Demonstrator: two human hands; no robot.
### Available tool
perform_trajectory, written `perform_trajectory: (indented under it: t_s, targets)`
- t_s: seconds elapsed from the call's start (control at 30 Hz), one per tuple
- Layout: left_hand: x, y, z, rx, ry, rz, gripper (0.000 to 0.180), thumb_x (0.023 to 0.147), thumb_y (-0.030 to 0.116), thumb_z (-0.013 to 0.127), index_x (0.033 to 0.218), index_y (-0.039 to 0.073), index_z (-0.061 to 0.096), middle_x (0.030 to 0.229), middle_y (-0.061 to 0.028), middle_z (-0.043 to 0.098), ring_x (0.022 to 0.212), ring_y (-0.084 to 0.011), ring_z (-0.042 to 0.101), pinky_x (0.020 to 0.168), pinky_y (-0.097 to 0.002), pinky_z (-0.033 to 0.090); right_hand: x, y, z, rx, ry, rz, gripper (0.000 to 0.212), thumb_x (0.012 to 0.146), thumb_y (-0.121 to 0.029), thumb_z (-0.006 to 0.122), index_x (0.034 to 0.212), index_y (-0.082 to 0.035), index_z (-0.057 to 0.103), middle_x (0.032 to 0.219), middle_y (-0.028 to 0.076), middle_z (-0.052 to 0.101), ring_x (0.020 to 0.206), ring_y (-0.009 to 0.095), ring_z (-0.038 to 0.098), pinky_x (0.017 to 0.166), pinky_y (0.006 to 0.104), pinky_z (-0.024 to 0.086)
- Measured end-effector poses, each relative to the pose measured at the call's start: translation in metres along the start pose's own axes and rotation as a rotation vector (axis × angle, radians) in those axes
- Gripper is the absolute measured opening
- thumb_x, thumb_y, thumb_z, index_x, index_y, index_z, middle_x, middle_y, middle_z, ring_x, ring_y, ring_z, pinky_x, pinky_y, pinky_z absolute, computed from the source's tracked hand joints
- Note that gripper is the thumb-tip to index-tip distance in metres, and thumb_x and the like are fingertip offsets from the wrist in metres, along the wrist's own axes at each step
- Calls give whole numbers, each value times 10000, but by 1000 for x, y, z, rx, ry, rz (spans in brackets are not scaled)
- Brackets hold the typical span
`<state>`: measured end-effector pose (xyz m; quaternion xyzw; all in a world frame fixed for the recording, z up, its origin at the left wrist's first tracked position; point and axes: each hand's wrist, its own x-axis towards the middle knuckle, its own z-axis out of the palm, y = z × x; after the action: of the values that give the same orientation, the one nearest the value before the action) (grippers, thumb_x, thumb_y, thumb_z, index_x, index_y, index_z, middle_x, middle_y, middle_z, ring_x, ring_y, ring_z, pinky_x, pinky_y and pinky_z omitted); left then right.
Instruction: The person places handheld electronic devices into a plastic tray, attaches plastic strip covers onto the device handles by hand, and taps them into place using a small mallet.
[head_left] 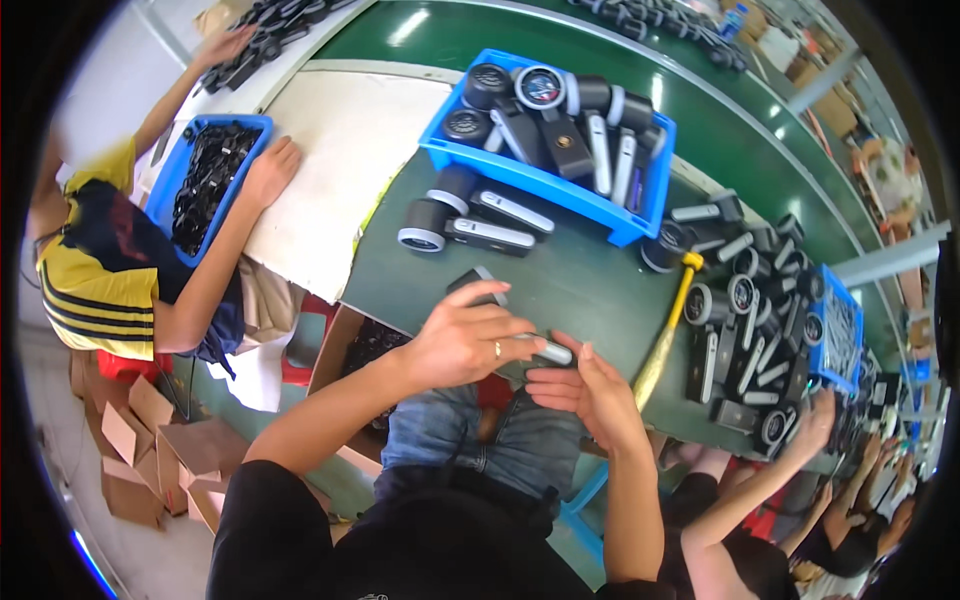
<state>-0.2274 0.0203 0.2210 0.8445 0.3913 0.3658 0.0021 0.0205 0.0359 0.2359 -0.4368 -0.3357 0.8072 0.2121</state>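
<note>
Above my lap, at the near edge of the green table, a small dark handheld device with a silver-grey strip is between my hands. My left hand grips it from above, its fingers bent over the near end. From the right, my right hand has its fingers under and against the far end, thumb raised alongside. Just beyond my left fingers is another dark piece with a grey edge, partly hidden by that hand. Farther off, two black devices with round heads and grey-striped handles lie side by side.
A blue bin full of similar devices stands ahead. Many more are heaped at right, beside a long yellow tapered object and another blue bin. At left a co-worker's arm rests by a blue tray of black parts.
</note>
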Motion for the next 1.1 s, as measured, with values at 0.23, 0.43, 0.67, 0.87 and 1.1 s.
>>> perform_trajectory:
  t_s: [0.23,0.43,0.67,0.87,1.1]
  targets:
    - [4,8,2,-5,-28,8,250,764,185,871,1008,183,823,1008,11,779,820,-138,727,1033,-441,505,-46,4,-20,-950,870,-612,260,999,-213,680,1151,-3,683,1097,226,646,929,362,667,782,451,535]
    - [7,12,7,53,10,-53,277,750,175,855,1026,184,823,996,21,768,795,-135,710,1035,-424,507,-19,-2,-32,-1322,1125,-430,520,933,-347,749,1239,28,558,1053,210,569,986,415,621,818,475,538]
    - [8,11,4,27,1,-30,263,770,187,860,1030,177,818,995,15,769,823,-141,715,1056,-433,483,-27,-4,14,-906,563,-484,426,1031,-348,646,1282,-4,638,1090,218,619,885,365,681,773,447,554]
    - [5,18,-24,-160,-74,39,294,790,190,869,1077,172,808,1065,9,778,926,-128,731,1125,-467,399,-22,-15,-5,-238,-105,29,471,1047,-283,648,1370,56,599,1192,127,701,1001,193,707,896,301,583]
    - [21,25,-50,-303,-218,226,275,872,151,761,1146,160,786,1115,-2,745,942,-157,719,1155,-496,389,-42,-15,1,-106,-463,126,583,1034,-293,669,1464,65,507,1307,191,664,1185,291,681,1040,391,560]
